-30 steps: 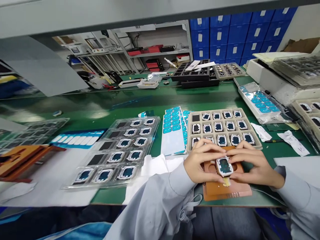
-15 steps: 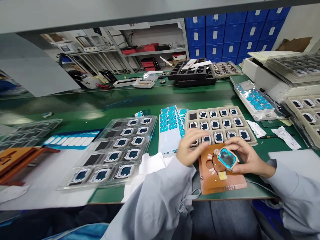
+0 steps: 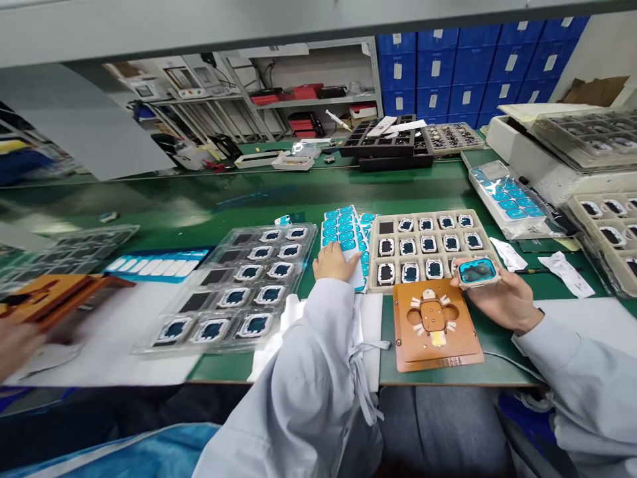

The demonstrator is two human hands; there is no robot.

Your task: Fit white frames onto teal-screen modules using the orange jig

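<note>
My right hand (image 3: 505, 302) holds a smartwatch case (image 3: 476, 271) with a bright blue film around its dark face, tilted toward me at the front right corner of the beige tray (image 3: 398, 291). My left hand (image 3: 337, 262) lies over the sheets of blue adhesive film (image 3: 343, 219), fingers bent and thumb apart; its fingertips touch the top sheet. Between my forearms sits an orange-brown fixture plate (image 3: 432, 355) with a shaped recess and nothing in it. Rows of white-rimmed dark watch parts (image 3: 434, 268) fill most of the beige tray's pockets.
Left of my arm is a clear plastic tray (image 3: 293, 299) of similar parts. A co-worker's blurred hand (image 3: 20, 345) is by another orange fixture (image 3: 64, 299). White wrappers (image 3: 567, 273) and a bagged box (image 3: 507, 192) lie right. Black trays (image 3: 388, 149) stand behind.
My left hand has moved left from beside the watch case onto the film sheets. My right hand has lifted the case up and right, off the fixture plate. A co-worker's hand has appeared at left.
</note>
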